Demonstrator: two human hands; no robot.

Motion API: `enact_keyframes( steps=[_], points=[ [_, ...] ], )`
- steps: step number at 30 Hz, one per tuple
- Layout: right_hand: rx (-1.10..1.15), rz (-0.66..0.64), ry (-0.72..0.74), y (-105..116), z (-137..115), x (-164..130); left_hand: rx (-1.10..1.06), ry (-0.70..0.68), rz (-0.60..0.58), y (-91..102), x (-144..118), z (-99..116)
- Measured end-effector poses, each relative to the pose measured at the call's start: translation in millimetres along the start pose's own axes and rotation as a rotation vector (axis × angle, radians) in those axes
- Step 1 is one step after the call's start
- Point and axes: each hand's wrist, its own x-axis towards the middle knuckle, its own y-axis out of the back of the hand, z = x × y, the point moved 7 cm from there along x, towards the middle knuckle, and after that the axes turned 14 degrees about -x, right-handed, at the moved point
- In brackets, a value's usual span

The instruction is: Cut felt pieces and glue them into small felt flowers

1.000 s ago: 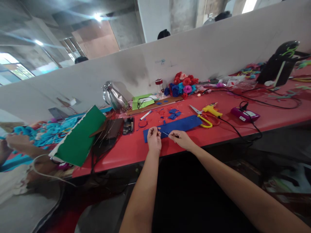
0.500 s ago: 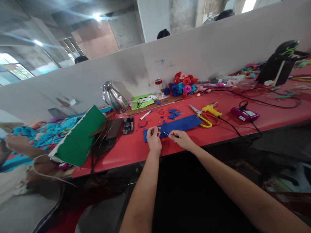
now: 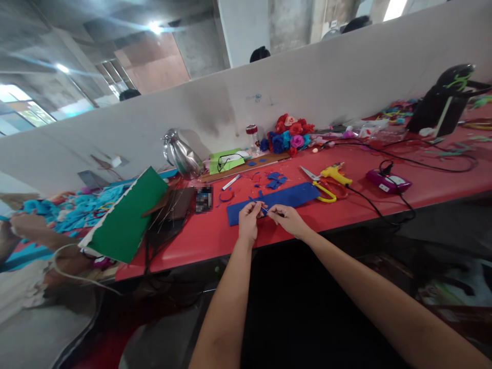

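My left hand (image 3: 249,219) and my right hand (image 3: 286,219) meet over the near end of a long blue felt strip (image 3: 286,197) lying on the red table (image 3: 215,233). Between the fingertips runs a thin wire (image 3: 263,209); my right hand pinches one end of it. My left hand pinches a small blue piece at the wire's other end. Small blue felt cut-outs (image 3: 275,180) lie just beyond the strip.
Yellow-handled scissors (image 3: 322,188) and a yellow glue gun (image 3: 335,175) lie right of the strip, with a purple device (image 3: 387,180) and black cables farther right. A green board (image 3: 128,215), a metal kettle (image 3: 180,154) and felt roses (image 3: 289,133) stand behind. Another person's arm (image 3: 26,230) is at far left.
My left hand has moved right, closer to my right hand, so the stretch of wire between them is shorter. My right hand has barely shifted.
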Motion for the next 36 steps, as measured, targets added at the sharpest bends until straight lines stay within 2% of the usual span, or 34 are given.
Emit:
enact_keyframes(
  steps=[6,14,20,25,30,36],
  points=[
    [0.006,0.002,0.001,1.4,-1.2,0.1,0.063,0.032,-0.067,-2.6,-0.3,-3.6],
    [-0.028,0.001,0.030,0.6,-5.0,-0.6,-0.131,0.027,0.052,5.5,0.5,-0.2],
    [-0.062,0.010,0.036,1.6,-3.2,0.2,0.011,0.007,-0.075,-4.7,-1.4,-1.0],
    [-0.066,-0.002,0.047,-0.6,-2.1,0.4,-0.112,0.008,0.021,3.0,0.3,-0.8],
    [-0.076,0.000,0.039,-0.6,-1.9,0.3,-0.228,-0.066,0.118,14.2,1.8,4.8],
    [-0.083,0.002,0.031,-0.6,-0.7,0.8,-0.214,-0.098,0.110,13.0,1.4,5.4]
  ],
)
